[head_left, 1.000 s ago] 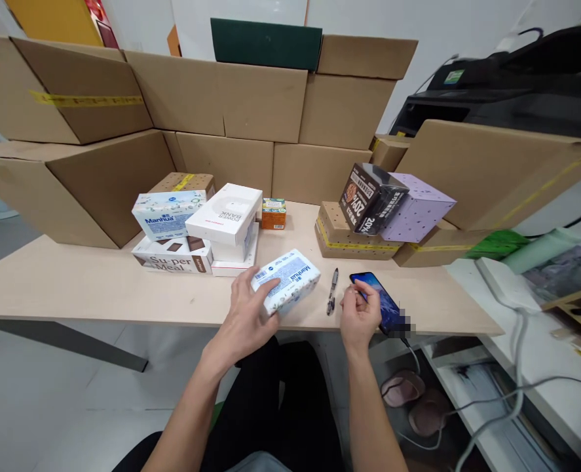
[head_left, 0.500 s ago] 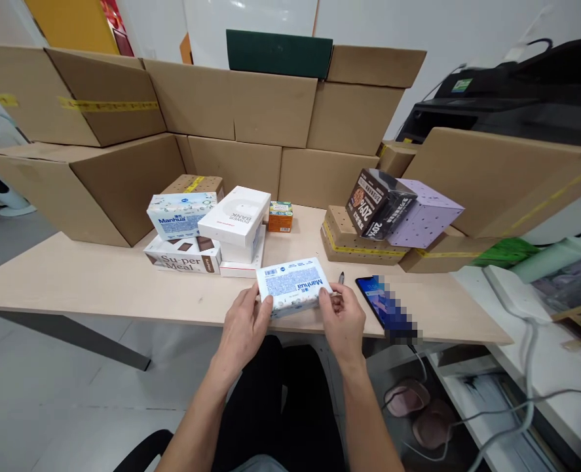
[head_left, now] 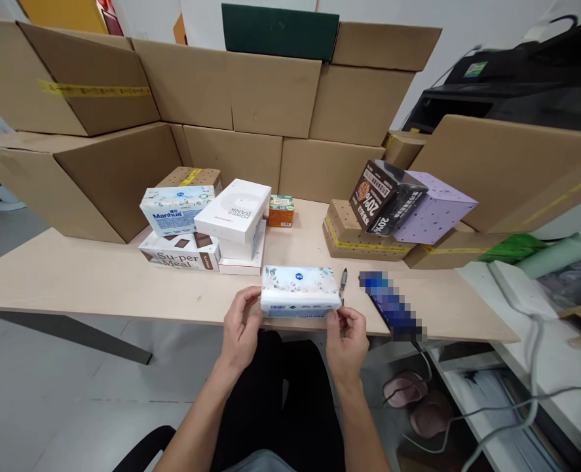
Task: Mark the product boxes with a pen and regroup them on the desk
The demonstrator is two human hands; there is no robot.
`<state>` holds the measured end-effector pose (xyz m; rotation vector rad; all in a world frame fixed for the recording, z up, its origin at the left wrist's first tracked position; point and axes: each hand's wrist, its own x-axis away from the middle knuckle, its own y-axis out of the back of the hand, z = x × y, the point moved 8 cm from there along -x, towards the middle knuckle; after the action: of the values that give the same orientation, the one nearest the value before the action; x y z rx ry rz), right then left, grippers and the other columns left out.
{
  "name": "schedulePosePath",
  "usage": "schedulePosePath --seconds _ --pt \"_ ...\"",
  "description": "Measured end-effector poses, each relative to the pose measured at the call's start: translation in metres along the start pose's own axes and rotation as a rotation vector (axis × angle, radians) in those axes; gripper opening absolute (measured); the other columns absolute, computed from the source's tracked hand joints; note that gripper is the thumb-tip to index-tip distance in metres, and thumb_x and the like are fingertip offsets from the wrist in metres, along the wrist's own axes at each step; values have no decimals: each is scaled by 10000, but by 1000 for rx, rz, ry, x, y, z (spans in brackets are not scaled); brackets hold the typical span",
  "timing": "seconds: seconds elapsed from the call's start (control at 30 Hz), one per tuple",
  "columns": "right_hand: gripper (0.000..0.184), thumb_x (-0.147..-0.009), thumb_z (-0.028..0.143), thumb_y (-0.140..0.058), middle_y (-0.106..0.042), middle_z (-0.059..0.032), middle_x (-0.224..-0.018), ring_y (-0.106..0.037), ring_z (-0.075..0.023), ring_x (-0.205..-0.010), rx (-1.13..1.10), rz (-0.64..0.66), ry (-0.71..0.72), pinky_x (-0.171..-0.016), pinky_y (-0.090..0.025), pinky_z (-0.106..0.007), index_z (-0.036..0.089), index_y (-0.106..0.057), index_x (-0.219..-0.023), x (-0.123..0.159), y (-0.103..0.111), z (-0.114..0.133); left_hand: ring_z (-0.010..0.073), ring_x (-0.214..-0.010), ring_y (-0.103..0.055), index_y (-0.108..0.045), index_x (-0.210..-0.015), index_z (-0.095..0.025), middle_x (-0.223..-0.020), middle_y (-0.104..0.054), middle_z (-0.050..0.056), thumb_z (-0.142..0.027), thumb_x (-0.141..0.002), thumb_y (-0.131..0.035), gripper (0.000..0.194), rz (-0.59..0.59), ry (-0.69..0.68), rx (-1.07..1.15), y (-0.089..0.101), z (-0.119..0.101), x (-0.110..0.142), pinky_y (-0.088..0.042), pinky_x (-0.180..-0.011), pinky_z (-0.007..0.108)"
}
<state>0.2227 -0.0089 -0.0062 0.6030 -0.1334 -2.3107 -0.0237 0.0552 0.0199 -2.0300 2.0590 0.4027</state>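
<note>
A white and pale blue tissue pack (head_left: 300,288) with a floral print is at the table's front edge, its long side toward me. My left hand (head_left: 242,330) grips its left end, fingers partly hidden behind the pack. At the lower right corner, my right hand (head_left: 348,341) pinches the pack between thumb and curled fingers. Just right of the pack lies a pen (head_left: 343,283). A phone (head_left: 391,305), partly blurred out, lies further right with a cable at its lower end.
Left of centre, another tissue pack (head_left: 175,213) rests on a Su-per Meal box (head_left: 179,255), beside a white power bank box (head_left: 234,213). An orange box (head_left: 281,213) stands behind. A dark box (head_left: 386,200) and a purple box (head_left: 435,210) are stacked rightward. Cardboard walls (head_left: 275,98) surround the back.
The tissue pack has been turned in my hands: its printed Manhua side faced up before, and now a floral face shows. It sits straighter. The view has tilted slightly down.
</note>
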Motion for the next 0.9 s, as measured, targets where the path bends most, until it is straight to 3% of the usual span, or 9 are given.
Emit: schedulePosePath --seconds 0.23,0.43,0.6,0.9 --pt "355 -927 456 -541 -702 -118 -1010 -665 -231 -902 -123 24 5 -769 -542 -362 160 -656 -1087 -1 2 -5 243 -1100 -627 -633 -1165 -224 -1170 -667 66 -378 -948 -502 297 -49 32 0 5 1 -2 -514 -928 361" --pt "411 -983 432 -432 -649 -130 -1173 -640 -245 -1061 -57 195 131 -849 -545 -381 197 -633 -1254 -5 -4 34 248 -1214 -560 -616 -1299 -262 -1279 -618 72 -468 -998 -418 415 -46 21 -155 -2 -12 -10 -445 -1022 386" --pt "458 -984 466 -433 -644 -142 -1251 -628 -249 -1092 -8 185 191 -863 -546 -391 200 -603 -1316 -9 1 51 250 -1275 -519 -571 -1363 -283 -1333 -590 69 -424 -977 -505 416 -50 -31 -128 -8 -16 -13 -445 -1031 373" --pt "607 -949 619 -394 -687 -161 -1187 -658 -284 -1049 78 254 -10 -836 -549 -408 169 -636 -1275 -17 0 19 264 -1290 -538 -541 -1337 -254 -1368 -544 106 -266 -909 -619 435 -4 -167 -91 -14 -4 -5 -453 -1094 433"
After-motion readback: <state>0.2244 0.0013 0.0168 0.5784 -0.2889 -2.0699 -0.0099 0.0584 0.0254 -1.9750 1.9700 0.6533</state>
